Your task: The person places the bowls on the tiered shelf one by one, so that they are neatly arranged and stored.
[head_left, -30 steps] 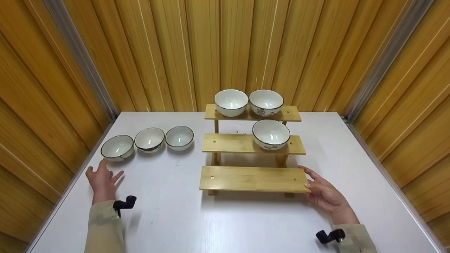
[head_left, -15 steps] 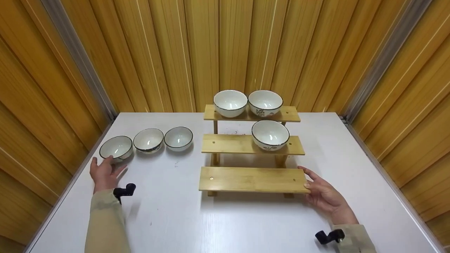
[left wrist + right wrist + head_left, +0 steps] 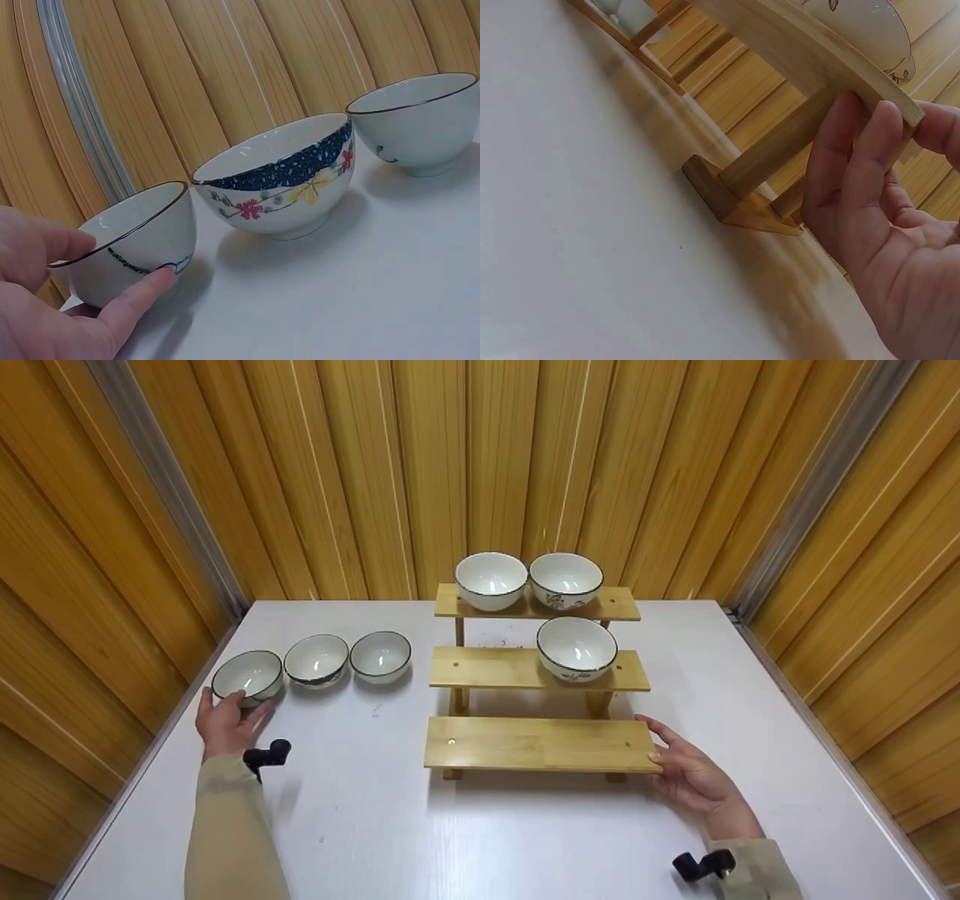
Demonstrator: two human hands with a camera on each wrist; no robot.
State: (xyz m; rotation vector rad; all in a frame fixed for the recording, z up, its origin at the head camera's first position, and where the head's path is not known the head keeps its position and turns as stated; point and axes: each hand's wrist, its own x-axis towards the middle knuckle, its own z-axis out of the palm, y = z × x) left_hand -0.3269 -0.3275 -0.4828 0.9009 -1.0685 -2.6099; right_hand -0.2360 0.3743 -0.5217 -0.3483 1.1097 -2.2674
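While the head view sets the whole scene out from above, the wrist views fill in how each hand meets its object. At the lower left of the head frame, the left hand (image 3: 225, 721) reaches up to the leftmost bowl (image 3: 248, 676), the first of three in a row on the white table (image 3: 390, 825). Only the left wrist view shows the contact: the thumb lies against the near wall of this small bowl (image 3: 131, 240) and a finger curls over its dark rim, so the hand grips the bowl, which sits flat on the table. That view also reveals what the head camera cannot, the outer decoration: a blue line on the held bowl, and a speckled blue band with red and yellow flowers on the middle bowl (image 3: 281, 180), which stands just beside it, with the third bowl (image 3: 420, 120) at the upper right.

At the lower right of the head frame, the right hand (image 3: 694, 776) rests at the right end of the lowest plank of the three-step wooden rack (image 3: 536, 744). From below, the right wrist view shows fingers (image 3: 862, 161) wrapped over the plank's edge and the thumb opposite, pinching it. Three more bowls sit on the rack's upper steps.
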